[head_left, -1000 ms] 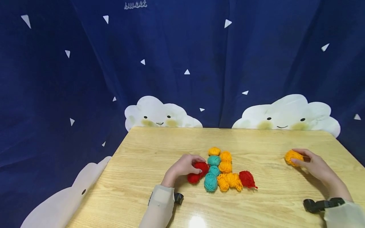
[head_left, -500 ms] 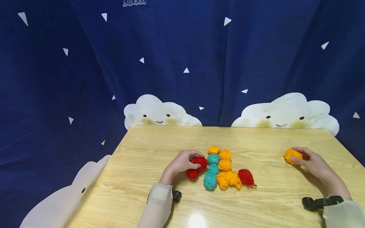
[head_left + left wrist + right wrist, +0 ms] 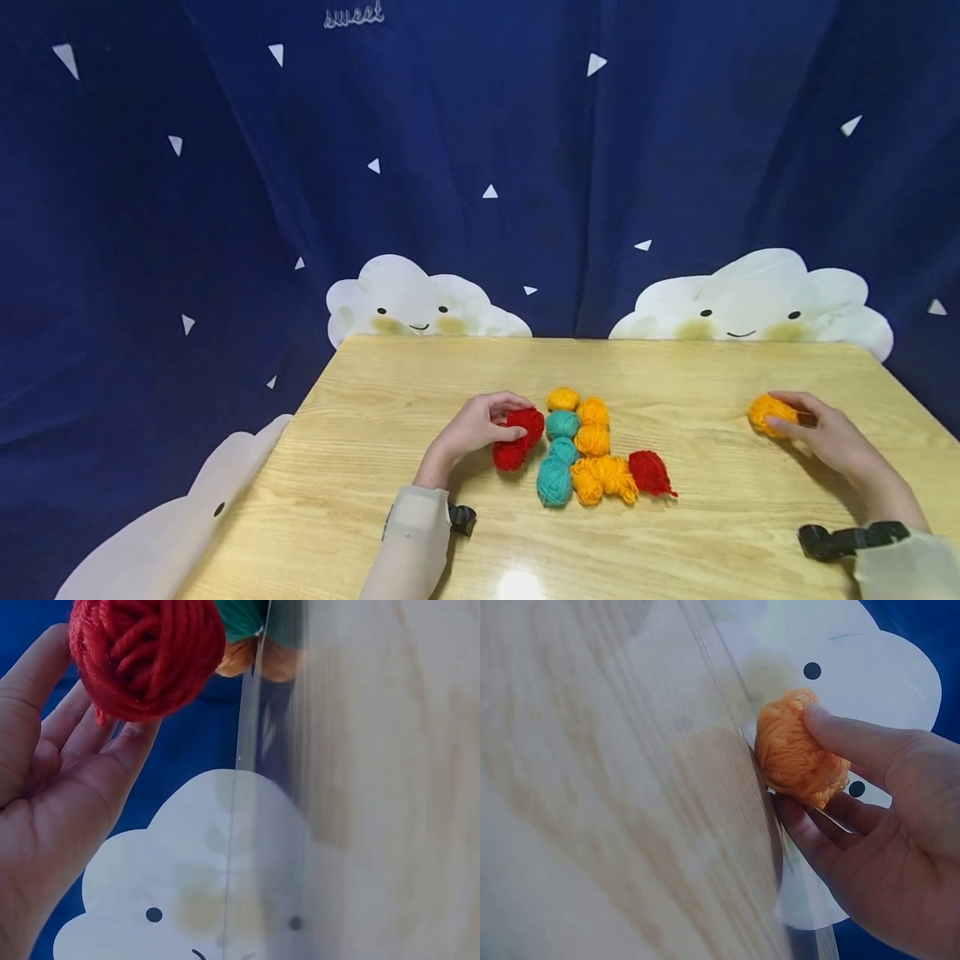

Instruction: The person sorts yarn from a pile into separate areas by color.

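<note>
Bearing yarn (image 3: 554, 482), a wooden table (image 3: 675, 554) fronts navy cloth (image 3: 465, 108).

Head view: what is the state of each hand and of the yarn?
Left hand: holding a red ball
Lower red ball: unclear whether held
Right hand: holding a lone orange ball
Three teal balls: wound, lying in a column
Grouped orange yarn: lying next to them
Rightmost red ball: loose end showing

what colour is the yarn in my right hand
The yarn ball is orange, clearest in the right wrist view.
</note>
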Demonstrator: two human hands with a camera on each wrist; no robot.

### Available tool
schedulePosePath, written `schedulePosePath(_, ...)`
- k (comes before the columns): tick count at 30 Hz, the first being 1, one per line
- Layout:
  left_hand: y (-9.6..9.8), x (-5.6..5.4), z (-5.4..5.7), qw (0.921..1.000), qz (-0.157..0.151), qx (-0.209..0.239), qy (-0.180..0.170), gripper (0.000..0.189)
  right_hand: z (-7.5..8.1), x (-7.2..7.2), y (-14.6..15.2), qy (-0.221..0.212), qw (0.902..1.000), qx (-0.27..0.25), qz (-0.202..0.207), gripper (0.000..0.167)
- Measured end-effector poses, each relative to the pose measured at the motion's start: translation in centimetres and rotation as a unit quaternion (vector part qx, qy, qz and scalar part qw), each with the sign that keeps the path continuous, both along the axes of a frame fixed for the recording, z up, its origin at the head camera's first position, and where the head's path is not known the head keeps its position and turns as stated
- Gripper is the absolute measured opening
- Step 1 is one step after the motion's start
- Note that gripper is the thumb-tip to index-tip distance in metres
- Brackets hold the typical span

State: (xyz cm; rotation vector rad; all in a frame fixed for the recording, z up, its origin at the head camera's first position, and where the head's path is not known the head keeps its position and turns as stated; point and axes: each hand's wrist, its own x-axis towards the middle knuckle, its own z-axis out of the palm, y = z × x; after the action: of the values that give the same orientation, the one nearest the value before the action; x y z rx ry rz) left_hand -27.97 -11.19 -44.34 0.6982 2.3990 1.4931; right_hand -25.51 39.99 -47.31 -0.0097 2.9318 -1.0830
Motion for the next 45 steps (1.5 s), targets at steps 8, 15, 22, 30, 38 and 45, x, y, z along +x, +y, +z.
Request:
schedulePosePath(8, -0.6, -0.1, -0.2, 0.9999, 0.008, 0.009, -0.001, 0.036, -0.2, -0.1, -0.2, -0.011, 0.9996, -0.024, -0.004, 0.078)
schedulePosePath(15, -1.4, -0.3, -0.1, 0.9995, 0.027, 0.017, -0.006, 0.037, 0.0, -0.5, -0.3, -0.023, 0.9994, -0.026, -0.004, 0.078)
schedulePosePath(22, -2.2, -0.8, -0.2, 0.9986, 0.044, 0.028, -0.014, 0.037, -0.1, -0.3, 0.1, -0.014, 0.9998, -0.013, 0.000, 0.077)
schedulePosePath(30, -3.4, -1.5, -0.3, 0.9957, 0.074, 0.054, -0.016, 0.038, -0.3, -0.1, 0.4, -0.016, 0.9999, -0.005, -0.001, 0.077)
schedulePosePath(38, -5.0, -2.3, -0.4, 0.9917, 0.115, 0.054, -0.015, 0.039, -0.3, -0.1, 0.3, -0.010, 0.9999, -0.003, 0.001, 0.074)
schedulePosePath(45, -6.7, -2.7, -0.5, 0.9873, 0.149, 0.055, -0.001, 0.040, -0.8, 0.0, 0.0, 0.002, 0.9999, -0.014, 0.005, 0.073)
